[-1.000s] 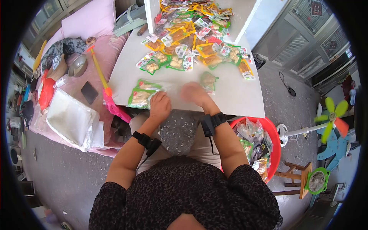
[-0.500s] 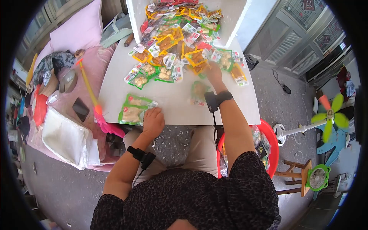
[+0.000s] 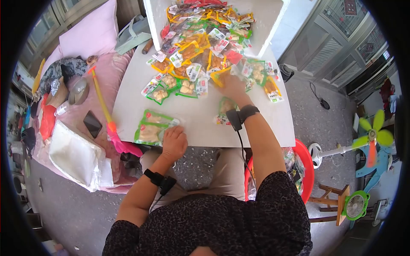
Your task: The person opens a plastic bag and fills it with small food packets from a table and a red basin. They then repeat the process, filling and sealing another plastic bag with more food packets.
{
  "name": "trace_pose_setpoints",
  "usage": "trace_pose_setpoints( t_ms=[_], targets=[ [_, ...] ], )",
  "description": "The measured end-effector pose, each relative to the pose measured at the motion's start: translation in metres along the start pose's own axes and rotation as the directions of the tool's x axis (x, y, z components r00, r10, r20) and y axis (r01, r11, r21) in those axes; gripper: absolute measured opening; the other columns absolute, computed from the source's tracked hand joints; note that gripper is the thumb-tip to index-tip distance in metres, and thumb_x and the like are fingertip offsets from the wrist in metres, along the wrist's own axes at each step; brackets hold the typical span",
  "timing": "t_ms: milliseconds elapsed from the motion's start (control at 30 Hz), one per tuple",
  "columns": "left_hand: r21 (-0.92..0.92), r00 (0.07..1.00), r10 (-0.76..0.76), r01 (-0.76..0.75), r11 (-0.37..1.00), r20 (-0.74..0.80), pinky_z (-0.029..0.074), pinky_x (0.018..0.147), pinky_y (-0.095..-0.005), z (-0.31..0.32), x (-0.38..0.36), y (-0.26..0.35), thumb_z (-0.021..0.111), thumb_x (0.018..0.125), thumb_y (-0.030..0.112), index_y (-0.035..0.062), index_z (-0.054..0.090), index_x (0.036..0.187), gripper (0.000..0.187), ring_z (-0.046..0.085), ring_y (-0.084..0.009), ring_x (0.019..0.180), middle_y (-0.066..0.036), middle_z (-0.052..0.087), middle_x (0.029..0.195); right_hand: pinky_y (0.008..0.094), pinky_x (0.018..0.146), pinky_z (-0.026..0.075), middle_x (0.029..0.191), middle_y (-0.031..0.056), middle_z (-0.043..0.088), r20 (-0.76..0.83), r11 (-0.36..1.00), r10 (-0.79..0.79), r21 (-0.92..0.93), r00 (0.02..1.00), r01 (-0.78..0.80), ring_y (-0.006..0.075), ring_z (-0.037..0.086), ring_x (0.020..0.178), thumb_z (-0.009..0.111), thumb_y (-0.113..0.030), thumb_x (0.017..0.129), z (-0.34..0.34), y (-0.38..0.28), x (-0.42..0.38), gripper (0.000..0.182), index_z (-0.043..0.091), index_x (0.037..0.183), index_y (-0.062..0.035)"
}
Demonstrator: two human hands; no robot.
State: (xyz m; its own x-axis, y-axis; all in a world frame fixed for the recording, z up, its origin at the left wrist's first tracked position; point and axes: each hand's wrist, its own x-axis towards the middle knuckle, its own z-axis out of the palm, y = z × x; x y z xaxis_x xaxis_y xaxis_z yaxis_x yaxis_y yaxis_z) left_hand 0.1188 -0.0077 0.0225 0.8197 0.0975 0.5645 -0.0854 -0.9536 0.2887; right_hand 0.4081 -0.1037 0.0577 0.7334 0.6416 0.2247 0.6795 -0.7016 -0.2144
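Note:
My left hand (image 3: pixel 174 142) rests at the table's front edge, fingers curled against the right side of green-edged food packets (image 3: pixel 149 133). My right hand (image 3: pixel 234 88), somewhat blurred, is closed at a yellow-edged food packet (image 3: pixel 219 78) at the front of the pile; its fingertips are partly hidden. Under my right wrist lies a single green-edged packet (image 3: pixel 226 105), partly covered by the wrist strap's device (image 3: pixel 234 120). Left of my right hand, several small green-edged packets (image 3: pixel 187 87) lie together on the table (image 3: pixel 200 123).
A white foam box (image 3: pixel 269 30) lies on its side at the back, packets spilling from it. A red basin (image 3: pixel 308 170) with packets stands on the floor to the right. On the left, a pink-covered bed (image 3: pixel 112 74) holds a phone (image 3: pixel 92 123) and foam pieces (image 3: pixel 77 155).
My right hand has shifted left at the pile, and the yellow-edged packet has moved slightly left with it. The left hand stays beside its packets. The whole view has shifted slightly.

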Motion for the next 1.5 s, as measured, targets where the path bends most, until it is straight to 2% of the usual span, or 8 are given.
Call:
trace_pose_setpoints(
  t_ms=[133, 333, 433, 600, 800, 1200, 1300, 1500],
  targets=[
    [0.024, 1.000, -0.009, 0.009, 1.000, -0.021, 0.032, 0.078, -0.0404, 0.003, -0.002, 0.000, 0.053, 0.062, 0.009, 0.0050, 0.049, 0.070, 0.010, 0.045, -0.0288, 0.092, -0.011, 0.048, 0.092, 0.0479, 0.081, 0.029, 0.104, 0.0079, 0.052, 0.153, 0.997, -0.079, 0.030, 0.985, 0.075, 0.0237, 0.044, 0.104, 0.052, -0.047, 0.068, 0.001, 0.005, -0.026, 0.049, 0.048, 0.105, -0.0151],
    [0.014, 0.999, 0.006, -0.005, 1.000, -0.047, 0.033, 0.078, -0.0409, 0.003, -0.004, 0.000, 0.053, 0.062, 0.008, 0.0046, 0.049, 0.070, 0.010, 0.045, -0.0291, 0.092, -0.012, 0.048, 0.092, 0.0332, 0.070, 0.041, 0.085, 0.0085, 0.058, -0.119, 0.901, -0.326, 0.262, 0.938, 0.347, 0.0202, 0.055, 0.084, 0.054, -0.029, 0.073, -0.014, -0.004, -0.057, 0.027, 0.054, 0.093, -0.0105],
    [0.019, 0.999, 0.011, -0.010, 1.000, -0.049, 0.033, 0.078, -0.0411, 0.003, -0.003, -0.001, 0.054, 0.061, 0.008, 0.0044, 0.048, 0.070, 0.011, 0.046, -0.0292, 0.092, -0.012, 0.048, 0.092, 0.0272, 0.059, 0.042, 0.071, 0.0100, 0.056, -0.228, 0.700, -0.009, 0.694, 0.974, 0.169, 0.0187, 0.055, 0.068, 0.052, -0.016, 0.075, -0.018, 0.013, -0.053, 0.015, 0.054, 0.087, -0.0063],
    [0.007, 0.999, 0.003, -0.002, 1.000, -0.034, 0.033, 0.079, -0.0411, 0.004, -0.004, -0.002, 0.054, 0.062, 0.008, 0.0043, 0.048, 0.072, 0.012, 0.045, -0.0298, 0.093, -0.012, 0.048, 0.094, 0.0316, 0.052, 0.040, 0.063, 0.0125, 0.052, -0.425, 0.724, 0.228, 0.676, 0.876, 0.139, 0.0189, 0.052, 0.060, 0.047, -0.012, 0.079, -0.038, 0.041, -0.025, 0.012, 0.052, 0.085, -0.0026],
    [-0.009, 0.999, -0.008, 0.007, 1.000, -0.038, 0.033, 0.079, -0.0408, 0.002, -0.004, -0.001, 0.055, 0.061, 0.008, 0.0046, 0.048, 0.071, 0.012, 0.045, -0.0297, 0.092, -0.011, 0.049, 0.094, 0.0317, 0.056, 0.041, 0.068, 0.0132, 0.052, -0.584, 0.855, 0.064, 0.451, 0.809, 0.258, 0.0217, 0.053, 0.062, 0.047, -0.012, 0.080, -0.036, 0.032, -0.030, 0.014, 0.052, 0.089, -0.0025],
    [0.009, 0.999, -0.029, 0.030, 1.000, -0.037, 0.034, 0.080, -0.0414, 0.004, -0.006, -0.003, 0.054, 0.060, 0.009, 0.0057, 0.049, 0.070, 0.012, 0.046, -0.0292, 0.092, -0.010, 0.049, 0.093, 0.0324, 0.056, 0.041, 0.074, 0.0149, 0.054, -0.512, 0.808, 0.015, 0.512, 0.859, 0.292, 0.0266, 0.052, 0.063, 0.048, -0.009, 0.078, -0.046, 0.013, -0.034, 0.012, 0.051, 0.085, -0.0014],
    [0.000, 0.999, -0.042, 0.042, 0.999, -0.032, 0.034, 0.080, -0.0415, 0.004, -0.008, -0.003, 0.055, 0.060, 0.009, 0.0063, 0.049, 0.071, 0.013, 0.045, -0.0291, 0.093, -0.010, 0.049, 0.093, 0.0334, 0.058, 0.042, 0.077, 0.0147, 0.056, -0.354, 0.853, -0.348, 0.264, 0.868, 0.450, 0.0269, 0.055, 0.068, 0.047, -0.006, 0.075, -0.019, 0.022, -0.034, 0.012, 0.051, 0.085, -0.0018],
    [-0.037, 0.997, -0.072, 0.072, 0.997, -0.003, 0.033, 0.080, -0.0406, 0.003, -0.005, -0.006, 0.054, 0.061, 0.009, 0.0063, 0.049, 0.071, 0.012, 0.045, -0.0281, 0.094, -0.009, 0.049, 0.093, 0.0357, 0.065, 0.044, 0.085, 0.0138, 0.057, 0.412, 0.917, -0.383, 0.277, 0.827, 0.287, 0.0282, 0.055, 0.079, 0.050, -0.011, 0.070, 0.006, 0.017, -0.026, 0.020, 0.053, 0.089, -0.0050]
  ],
)
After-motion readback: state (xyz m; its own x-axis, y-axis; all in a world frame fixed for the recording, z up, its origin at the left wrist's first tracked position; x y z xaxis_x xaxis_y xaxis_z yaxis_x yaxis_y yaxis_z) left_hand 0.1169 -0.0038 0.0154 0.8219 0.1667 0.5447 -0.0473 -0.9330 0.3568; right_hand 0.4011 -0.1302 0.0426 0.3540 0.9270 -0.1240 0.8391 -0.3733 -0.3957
